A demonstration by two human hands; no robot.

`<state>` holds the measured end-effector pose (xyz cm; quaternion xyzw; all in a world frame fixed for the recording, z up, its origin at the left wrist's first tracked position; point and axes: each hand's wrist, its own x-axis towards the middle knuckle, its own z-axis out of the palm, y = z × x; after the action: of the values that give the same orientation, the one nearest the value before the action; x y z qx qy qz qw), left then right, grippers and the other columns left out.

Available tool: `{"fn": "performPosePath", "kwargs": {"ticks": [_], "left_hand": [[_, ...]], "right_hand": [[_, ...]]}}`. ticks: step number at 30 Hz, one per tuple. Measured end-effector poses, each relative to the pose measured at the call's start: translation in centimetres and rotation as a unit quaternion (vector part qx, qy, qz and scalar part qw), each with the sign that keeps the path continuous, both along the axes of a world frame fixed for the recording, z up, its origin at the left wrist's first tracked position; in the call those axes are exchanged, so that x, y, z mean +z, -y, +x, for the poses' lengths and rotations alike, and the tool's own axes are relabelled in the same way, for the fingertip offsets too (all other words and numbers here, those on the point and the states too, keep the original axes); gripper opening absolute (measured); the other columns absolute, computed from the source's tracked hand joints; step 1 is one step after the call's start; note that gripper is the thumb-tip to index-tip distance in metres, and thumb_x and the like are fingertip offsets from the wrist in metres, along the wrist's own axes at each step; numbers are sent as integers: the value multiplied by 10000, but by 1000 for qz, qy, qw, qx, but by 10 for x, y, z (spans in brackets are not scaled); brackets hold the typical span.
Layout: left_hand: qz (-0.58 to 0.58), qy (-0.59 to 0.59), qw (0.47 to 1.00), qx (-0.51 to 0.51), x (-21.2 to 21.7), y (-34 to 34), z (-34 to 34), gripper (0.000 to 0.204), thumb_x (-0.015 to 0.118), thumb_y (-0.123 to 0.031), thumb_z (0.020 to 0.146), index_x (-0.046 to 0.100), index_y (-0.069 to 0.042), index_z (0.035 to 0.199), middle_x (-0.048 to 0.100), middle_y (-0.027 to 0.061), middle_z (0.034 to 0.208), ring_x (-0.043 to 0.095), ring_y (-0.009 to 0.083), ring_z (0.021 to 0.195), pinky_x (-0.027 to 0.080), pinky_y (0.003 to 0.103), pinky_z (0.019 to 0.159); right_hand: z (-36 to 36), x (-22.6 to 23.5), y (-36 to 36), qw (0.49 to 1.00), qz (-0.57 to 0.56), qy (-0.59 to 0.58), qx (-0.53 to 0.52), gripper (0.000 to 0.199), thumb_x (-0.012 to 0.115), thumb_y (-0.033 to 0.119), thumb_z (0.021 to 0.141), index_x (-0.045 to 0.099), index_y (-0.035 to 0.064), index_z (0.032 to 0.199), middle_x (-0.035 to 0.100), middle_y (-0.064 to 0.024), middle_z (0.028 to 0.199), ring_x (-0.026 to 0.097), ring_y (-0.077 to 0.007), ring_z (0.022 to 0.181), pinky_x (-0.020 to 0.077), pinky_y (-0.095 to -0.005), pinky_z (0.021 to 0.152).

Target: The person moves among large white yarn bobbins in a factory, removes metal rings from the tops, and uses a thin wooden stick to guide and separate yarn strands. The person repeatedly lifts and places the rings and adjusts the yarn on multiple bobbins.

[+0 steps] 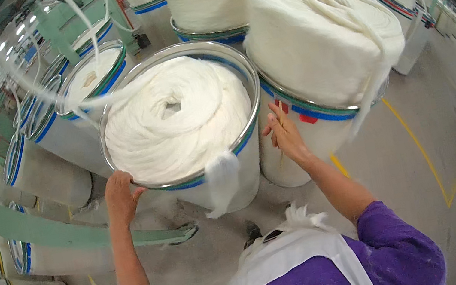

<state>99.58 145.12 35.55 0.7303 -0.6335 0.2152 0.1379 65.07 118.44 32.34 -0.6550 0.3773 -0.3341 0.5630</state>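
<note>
A large white can [218,190] with a metal rim and blue and green bands stands in front of me, filled with coiled white sliver [203,89]. My left hand [121,197] is closed on its near-left rim, fingers over the edge. A loose tuft of fibre [223,181] hangs over the near side. To the right of this can, my right hand [287,137] holds a thin wooden stick [280,109] between its fingers. It is in front of a second can [284,164], whose tall coil of sliver [323,40] bulges well above the rim.
More cans with blue bands [55,133] crowd the left, with strands of sliver [72,5] rising above. A green machine bar [59,224] crosses at lower left. Other full cans [215,1] stand behind. Yellow lines [416,139] mark the floor at right.
</note>
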Motion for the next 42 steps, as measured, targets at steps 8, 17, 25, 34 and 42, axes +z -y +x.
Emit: {"fn": "performPosePath", "kwargs": {"ticks": [8,17,25,34,42], "left_hand": [[-33,-2,994,105,10,-13,-158,536,784,-555,594,491,-120,705,494,39,681,490,233,708,366,356,649],[-183,-109,968,135,-21,-14,-353,335,701,-346,796,483,-150,633,453,-23,537,428,174,455,309,306,421],[-178,-41,931,316,-4,-69,-392,248,569,-90,763,391,-103,590,423,37,516,394,201,429,295,308,420],[-241,-33,857,454,-5,-198,-388,119,504,-29,802,415,-50,725,424,93,695,434,236,673,355,370,611],[-450,-147,506,721,-38,-231,-371,582,419,-300,972,277,19,1438,228,224,1497,276,355,1365,231,460,1110]], "right_hand": [[1,-42,82,994,-71,13,81,625,431,391,1003,238,23,1471,586,-86,1069,571,-130,814,466,-234,667],[10,-28,118,958,16,53,283,559,401,354,1011,346,-22,1420,450,-177,1398,412,-263,1298,274,-337,1095],[84,10,43,878,-59,-17,475,589,403,376,1010,315,-36,1422,435,-193,1407,308,-243,1370,240,-309,1102],[111,21,-106,846,-115,-68,516,499,449,363,986,377,55,1372,586,-108,776,576,-173,679,471,-339,654],[159,-5,-109,778,4,-32,627,488,382,448,1006,545,69,1266,510,-34,634,505,-119,609,435,-288,589]]}}
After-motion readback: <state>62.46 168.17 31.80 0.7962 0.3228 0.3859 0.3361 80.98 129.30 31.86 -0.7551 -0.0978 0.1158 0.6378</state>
